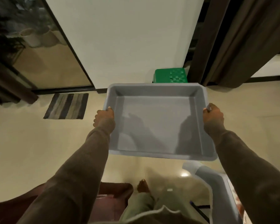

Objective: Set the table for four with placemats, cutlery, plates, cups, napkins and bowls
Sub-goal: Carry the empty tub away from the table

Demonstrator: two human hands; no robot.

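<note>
I hold a large grey plastic tray (155, 90) out in front of me above the floor, level and with nothing inside. My left hand (104, 118) grips its left rim, thumb over the edge. My right hand (212, 117) grips the right rim the same way. No placemats, cutlery, plates, cups, napkins or bowls are in view.
A green plastic stool (170, 75) stands by the white wall behind the tray. A striped doormat (66, 106) lies before a glass sliding door at left. Dark curtains (233, 41) hang at right. A grey plastic piece (215, 183) sits at lower right, a dark red seat (113, 191) at bottom.
</note>
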